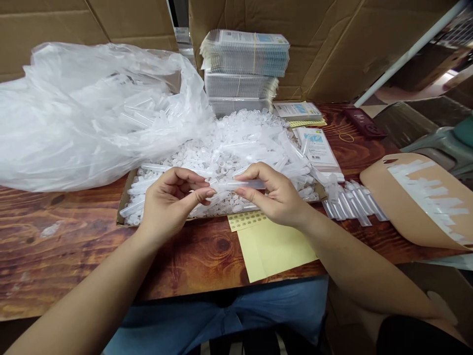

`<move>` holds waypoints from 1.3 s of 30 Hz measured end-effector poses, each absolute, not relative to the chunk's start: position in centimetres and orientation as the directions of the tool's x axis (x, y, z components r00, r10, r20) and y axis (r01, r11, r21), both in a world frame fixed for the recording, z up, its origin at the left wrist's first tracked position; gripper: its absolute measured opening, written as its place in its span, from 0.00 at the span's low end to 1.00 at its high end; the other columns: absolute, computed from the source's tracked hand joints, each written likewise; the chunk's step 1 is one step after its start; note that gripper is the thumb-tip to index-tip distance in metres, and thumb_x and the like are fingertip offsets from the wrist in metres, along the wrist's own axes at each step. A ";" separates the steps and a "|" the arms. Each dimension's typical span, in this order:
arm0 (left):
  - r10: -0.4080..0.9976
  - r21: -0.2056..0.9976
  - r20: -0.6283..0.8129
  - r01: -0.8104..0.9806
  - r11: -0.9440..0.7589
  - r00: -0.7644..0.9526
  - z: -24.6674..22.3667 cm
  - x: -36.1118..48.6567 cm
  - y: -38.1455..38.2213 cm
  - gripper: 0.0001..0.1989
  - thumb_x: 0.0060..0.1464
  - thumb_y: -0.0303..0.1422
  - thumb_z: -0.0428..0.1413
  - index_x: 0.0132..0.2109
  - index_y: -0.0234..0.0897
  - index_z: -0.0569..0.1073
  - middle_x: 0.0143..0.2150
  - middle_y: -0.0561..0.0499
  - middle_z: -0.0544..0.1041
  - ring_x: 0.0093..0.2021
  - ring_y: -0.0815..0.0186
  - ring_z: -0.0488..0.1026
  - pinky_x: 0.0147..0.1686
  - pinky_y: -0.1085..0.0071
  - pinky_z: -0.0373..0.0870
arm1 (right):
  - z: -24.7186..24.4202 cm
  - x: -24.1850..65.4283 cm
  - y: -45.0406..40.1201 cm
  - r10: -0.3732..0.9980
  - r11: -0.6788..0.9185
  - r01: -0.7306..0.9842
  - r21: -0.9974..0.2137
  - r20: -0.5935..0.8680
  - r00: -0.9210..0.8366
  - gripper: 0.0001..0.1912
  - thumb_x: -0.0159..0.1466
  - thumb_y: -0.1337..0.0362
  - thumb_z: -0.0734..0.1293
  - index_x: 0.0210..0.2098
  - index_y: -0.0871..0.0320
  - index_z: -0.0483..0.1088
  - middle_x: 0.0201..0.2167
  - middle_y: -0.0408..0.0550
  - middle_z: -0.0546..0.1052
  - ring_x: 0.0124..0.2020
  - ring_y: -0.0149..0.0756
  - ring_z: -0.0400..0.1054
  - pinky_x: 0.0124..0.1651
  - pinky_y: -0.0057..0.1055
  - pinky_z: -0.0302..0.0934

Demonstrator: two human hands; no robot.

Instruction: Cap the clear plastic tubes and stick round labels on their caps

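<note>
A slim, translucent plastic tube (pixel 225 186) lies level between my two hands, above a shallow cardboard tray (pixel 123 207). My right hand (pixel 275 195) pinches it between thumb and forefinger, its right end running into the palm. At the tube's left end, the thumb and fingers of my left hand (pixel 172 197) are closed; whether a small cap is also between them is hidden. Loose white caps (pixel 185 157) and more clear tubes fill the tray.
A big plastic bag (pixel 92 128) of tubes slumps at left. Banded packs of printed cards (pixel 246 54) are stacked behind. Several tubes (pixel 354 202) lie at right beside a tan bin (pixel 410 212). Yellow sticker backing paper (pixel 277 246) sits in front; a dark red device (pixel 364 122) lies behind.
</note>
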State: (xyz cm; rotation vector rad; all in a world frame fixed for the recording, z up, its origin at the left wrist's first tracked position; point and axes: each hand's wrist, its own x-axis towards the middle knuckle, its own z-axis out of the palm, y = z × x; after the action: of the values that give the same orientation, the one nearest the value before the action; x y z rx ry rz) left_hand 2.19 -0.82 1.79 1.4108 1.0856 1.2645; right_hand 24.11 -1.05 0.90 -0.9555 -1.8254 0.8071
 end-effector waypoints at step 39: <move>0.976 0.843 -0.178 -0.492 0.218 0.128 2.5 2.7 -1.2 0.23 0.32 0.48 0.75 0.32 0.41 0.80 0.36 0.53 0.83 0.36 0.70 0.78 0.32 0.78 0.72 | -0.1 19.2 -3.1 0.755 0.655 0.258 -0.710 0.615 -0.227 0.09 0.70 0.56 0.62 0.48 0.49 0.62 0.39 0.48 0.77 0.40 0.39 0.76 0.43 0.40 0.72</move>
State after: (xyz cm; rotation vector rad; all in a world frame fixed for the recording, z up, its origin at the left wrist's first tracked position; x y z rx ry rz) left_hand 2.71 -1.16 2.52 0.7117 0.8564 1.2090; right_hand 19.19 -3.15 -0.07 -0.8139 -1.7878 0.5726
